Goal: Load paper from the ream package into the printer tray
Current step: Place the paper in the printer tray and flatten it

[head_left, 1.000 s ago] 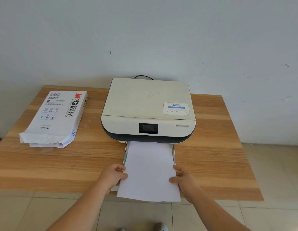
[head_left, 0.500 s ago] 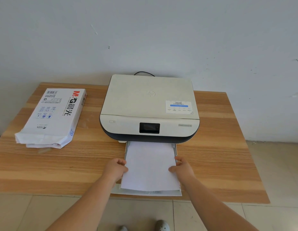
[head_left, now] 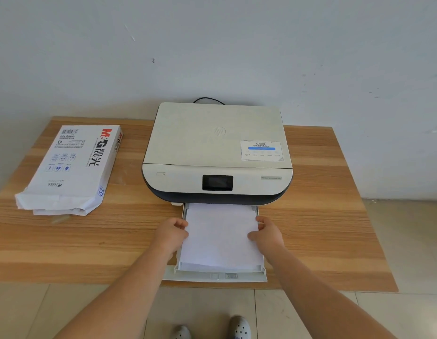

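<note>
A cream printer (head_left: pixel 217 152) with a dark base and a small black screen stands at the back middle of the wooden table (head_left: pixel 322 228). Its paper tray (head_left: pixel 215 276) is pulled out toward me over the table's front edge. A stack of white paper (head_left: pixel 221 238) lies in the tray, its far end under the printer. My left hand (head_left: pixel 172 234) pinches the stack's left edge and my right hand (head_left: pixel 267 234) pinches its right edge. The white ream package (head_left: pixel 73 167), its near end torn open, lies at the table's left.
A black cable (head_left: pixel 207 100) loops behind the printer against the grey-white wall. Beige tiled floor lies below and to the right of the table. My two grey shoes (head_left: pixel 239 327) show at the bottom edge.
Both hands have pushed the paper stack away from me into the tray; the tray's front lip, covered a second ago, now shows. The camera has moved closer.
</note>
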A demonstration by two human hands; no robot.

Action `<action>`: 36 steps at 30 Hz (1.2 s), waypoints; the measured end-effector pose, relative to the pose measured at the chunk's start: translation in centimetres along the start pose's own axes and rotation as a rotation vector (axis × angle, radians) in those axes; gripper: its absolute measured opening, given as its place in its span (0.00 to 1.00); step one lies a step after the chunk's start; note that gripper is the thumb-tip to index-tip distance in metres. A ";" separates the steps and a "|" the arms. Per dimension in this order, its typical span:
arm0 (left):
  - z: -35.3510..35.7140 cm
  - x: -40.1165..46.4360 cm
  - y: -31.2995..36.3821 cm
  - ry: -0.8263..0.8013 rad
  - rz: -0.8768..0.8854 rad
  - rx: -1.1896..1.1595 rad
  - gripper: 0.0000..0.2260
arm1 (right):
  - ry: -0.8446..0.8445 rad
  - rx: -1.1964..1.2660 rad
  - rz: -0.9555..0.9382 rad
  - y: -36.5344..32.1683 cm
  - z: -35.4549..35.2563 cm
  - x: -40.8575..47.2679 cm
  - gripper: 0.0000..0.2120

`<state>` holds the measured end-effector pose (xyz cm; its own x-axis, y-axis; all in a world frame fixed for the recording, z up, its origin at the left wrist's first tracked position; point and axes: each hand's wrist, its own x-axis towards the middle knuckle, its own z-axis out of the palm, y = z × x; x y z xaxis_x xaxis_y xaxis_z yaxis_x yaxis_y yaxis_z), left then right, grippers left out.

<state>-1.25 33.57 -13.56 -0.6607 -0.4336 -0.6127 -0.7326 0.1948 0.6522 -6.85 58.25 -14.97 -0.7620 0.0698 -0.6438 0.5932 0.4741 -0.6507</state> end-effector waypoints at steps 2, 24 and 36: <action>0.1 0.1 0.0 0.009 0.009 0.015 0.12 | 0.005 -0.051 -0.024 -0.1 0.0 0.0 0.28; 0.3 -0.7 -1.3 0.022 0.236 0.306 0.13 | 0.029 -0.390 -0.232 1.6 0.1 -0.6 0.19; -0.2 -1.0 -1.3 0.028 0.379 0.434 0.11 | 0.001 -0.415 -0.279 1.2 -1.3 -0.9 0.18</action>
<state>0.40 33.57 -13.76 -0.8900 -0.2848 -0.3561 -0.4492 0.6816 0.5776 -5.82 59.91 -14.63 -0.8772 -0.1083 -0.4677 0.2139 0.7840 -0.5827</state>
